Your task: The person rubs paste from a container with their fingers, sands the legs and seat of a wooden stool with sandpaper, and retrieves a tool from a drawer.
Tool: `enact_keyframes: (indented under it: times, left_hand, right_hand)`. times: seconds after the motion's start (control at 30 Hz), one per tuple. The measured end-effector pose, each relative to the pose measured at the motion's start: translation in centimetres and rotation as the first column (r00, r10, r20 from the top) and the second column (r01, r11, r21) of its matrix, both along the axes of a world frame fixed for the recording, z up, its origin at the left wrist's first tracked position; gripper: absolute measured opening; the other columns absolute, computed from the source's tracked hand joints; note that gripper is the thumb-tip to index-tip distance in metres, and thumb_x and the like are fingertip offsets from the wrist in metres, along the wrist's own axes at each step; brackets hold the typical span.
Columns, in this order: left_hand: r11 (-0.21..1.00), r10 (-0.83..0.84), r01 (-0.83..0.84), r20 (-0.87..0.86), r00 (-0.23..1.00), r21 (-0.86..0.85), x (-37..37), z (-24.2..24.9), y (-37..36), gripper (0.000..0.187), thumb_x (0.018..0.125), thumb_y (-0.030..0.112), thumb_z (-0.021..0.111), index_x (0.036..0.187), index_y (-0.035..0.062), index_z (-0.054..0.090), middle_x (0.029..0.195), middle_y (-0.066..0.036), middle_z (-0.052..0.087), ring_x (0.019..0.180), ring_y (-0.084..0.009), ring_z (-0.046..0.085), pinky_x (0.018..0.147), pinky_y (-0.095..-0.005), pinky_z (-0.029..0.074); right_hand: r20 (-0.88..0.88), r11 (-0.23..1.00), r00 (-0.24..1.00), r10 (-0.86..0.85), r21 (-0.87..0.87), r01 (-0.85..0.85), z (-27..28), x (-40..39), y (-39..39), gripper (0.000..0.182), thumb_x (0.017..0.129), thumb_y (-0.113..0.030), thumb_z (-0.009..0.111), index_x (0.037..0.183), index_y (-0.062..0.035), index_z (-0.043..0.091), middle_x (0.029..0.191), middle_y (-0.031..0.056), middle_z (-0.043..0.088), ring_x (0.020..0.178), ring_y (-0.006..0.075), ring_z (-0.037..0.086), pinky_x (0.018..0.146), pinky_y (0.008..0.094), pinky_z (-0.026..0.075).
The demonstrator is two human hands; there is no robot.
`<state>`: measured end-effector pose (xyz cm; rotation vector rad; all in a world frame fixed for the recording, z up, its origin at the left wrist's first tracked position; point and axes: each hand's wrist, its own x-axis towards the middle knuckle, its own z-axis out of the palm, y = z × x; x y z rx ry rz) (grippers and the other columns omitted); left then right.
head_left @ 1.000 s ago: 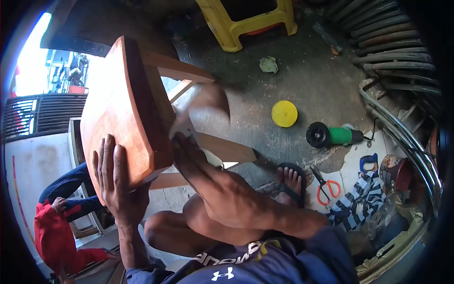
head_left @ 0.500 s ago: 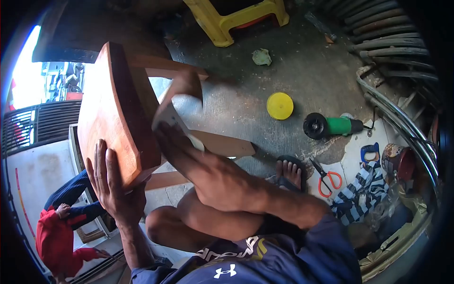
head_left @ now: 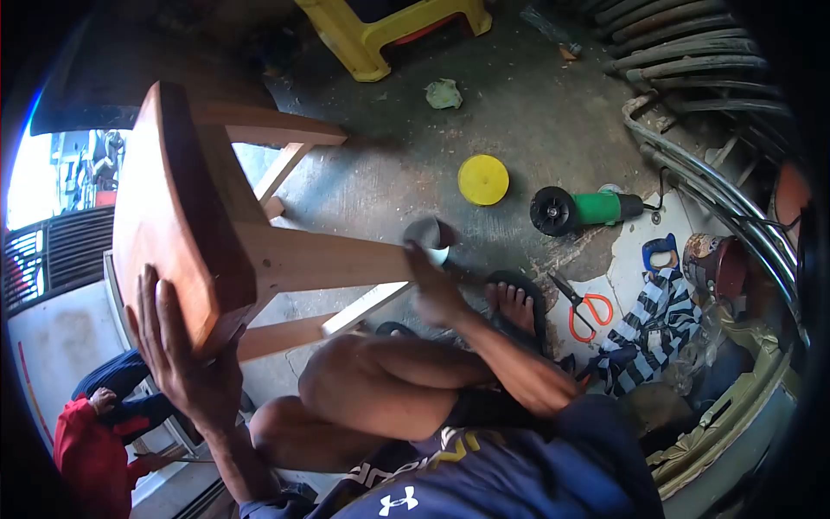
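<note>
A wooden stool with a reddish-brown seat and paler legs lies on its side, its seat facing left. My left hand grips the seat's near corner, fingers over the flat top and the palm at the edge. At the far end of one leg, my right hand holds a curled piece of sandpaper, dark grey with a pale edge. The fingers of that hand are partly hidden and slightly blurred.
On the floor are a yellow round lid, a green angle grinder, orange-handled scissors, a blue-handled saw and a striped cloth. A yellow plastic stool stands ahead. A person in red is at the left.
My right hand has moved with the sandpaper from beside the seat, down and right to the leg's end. My left hand remains on the seat. The whole view has shifted slightly.
</note>
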<state>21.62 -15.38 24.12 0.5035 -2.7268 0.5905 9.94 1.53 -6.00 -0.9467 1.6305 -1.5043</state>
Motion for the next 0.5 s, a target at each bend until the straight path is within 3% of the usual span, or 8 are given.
enact_keyframes:
  times: [0.1,0.17,0.23,0.3,0.37,0.43,0.47,0.5]
  left_hand:
    - [0.998,0.062,-0.062,0.01,0.998,0.007,0.7,-0.1,0.7,0.08,0.085,0.042,0.08,0.147,0.0005,0.051,0.147,-0.022,0.056,0.139,-0.0405,0.052,0.12,-0.0572,0.032]
    - [0.999,0.044,-0.044,0.002,0.999,0.016,0.9,-0.1,0.8,0.078,0.085,0.041,0.081,0.146,0.0014,0.052,0.147,-0.021,0.057,0.139,-0.0393,0.052,0.121,-0.0571,0.031]
    - [0.998,0.06,-0.06,0.001,0.998,-0.005,0.8,0.0,1.2,0.079,0.084,0.043,0.081,0.146,0.0026,0.053,0.147,-0.02,0.057,0.139,-0.0378,0.053,0.122,-0.0571,0.03]
    - [0.996,0.073,-0.073,-0.001,0.997,-0.051,0.8,-0.2,0.7,0.078,0.085,0.045,0.08,0.146,0.0038,0.053,0.145,-0.019,0.059,0.138,-0.0374,0.054,0.123,-0.0567,0.027]
    - [0.996,0.077,-0.077,-0.015,0.997,-0.038,0.6,-0.7,0.0,0.078,0.086,0.045,0.08,0.146,0.0037,0.052,0.145,-0.019,0.059,0.138,-0.0376,0.054,0.123,-0.057,0.027]
    - [0.997,0.083,-0.083,0.027,0.996,-0.004,-0.4,-0.5,-0.7,0.08,0.085,0.046,0.08,0.147,0.0041,0.052,0.147,-0.019,0.058,0.139,-0.0375,0.053,0.123,-0.0571,0.027]
    - [0.997,0.079,-0.078,0.024,0.997,-0.013,-0.2,-0.4,-0.5,0.08,0.085,0.047,0.08,0.147,0.0043,0.052,0.147,-0.018,0.058,0.14,-0.0373,0.052,0.123,-0.057,0.027]
    - [0.998,0.062,-0.062,0.024,0.998,-0.02,-0.1,-0.3,-0.5,0.08,0.085,0.048,0.08,0.147,0.0045,0.052,0.148,-0.018,0.057,0.141,-0.0371,0.051,0.123,-0.0568,0.027]
  right_hand:
    - [0.084,0.995,0.995,0.061,-0.078,-0.055,6.0,-0.4,0.6,0.086,0.085,0.006,0.056,0.163,-0.0036,0.022,0.167,0.0257,0.025,0.157,0.0342,0.022,0.127,0.0384,0.019]
    - [-0.235,0.994,0.965,-0.112,-0.042,0.105,-4.7,2.1,1.3,0.092,0.077,0.013,0.049,0.163,-0.0055,0.022,0.165,0.0242,0.03,0.153,0.0361,0.031,0.124,0.0378,0.028]
    - [-0.069,0.892,0.98,0.186,0.431,-0.139,-3.6,-0.1,1.4,0.09,0.078,0.012,0.047,0.163,-0.0054,0.022,0.164,0.0258,0.031,0.153,0.0361,0.031,0.124,0.0379,0.028]
    - [-0.163,0.984,0.987,-0.017,0.173,0.045,-3.1,1.2,-0.1,0.089,0.079,0.012,0.047,0.163,-0.0056,0.023,0.163,0.0277,0.032,0.153,0.0359,0.032,0.124,0.0379,0.029]
    - [-0.031,0.998,0.998,-0.057,0.021,0.058,0.2,1.5,0.2,0.089,0.079,0.014,0.047,0.162,-0.0056,0.024,0.164,0.0271,0.03,0.152,0.0359,0.033,0.124,0.0372,0.028]
    - [-0.141,0.987,0.988,-0.068,0.133,0.087,-6.6,2.3,1.1,0.087,0.081,0.014,0.047,0.163,-0.0048,0.023,0.165,0.0249,0.028,0.154,0.0351,0.03,0.124,0.037,0.028]
    - [0.06,0.927,0.998,0.015,0.373,-0.036,-7.1,1.3,1.1,0.087,0.082,0.013,0.049,0.163,-0.0048,0.023,0.166,0.0243,0.029,0.154,0.0352,0.029,0.123,0.0358,0.028]
    - [0.038,0.933,0.999,0.006,0.361,-0.02,-5.8,1.4,0.8,0.087,0.082,0.013,0.049,0.163,-0.0048,0.023,0.166,0.0243,0.029,0.154,0.0352,0.029,0.123,0.0358,0.028]
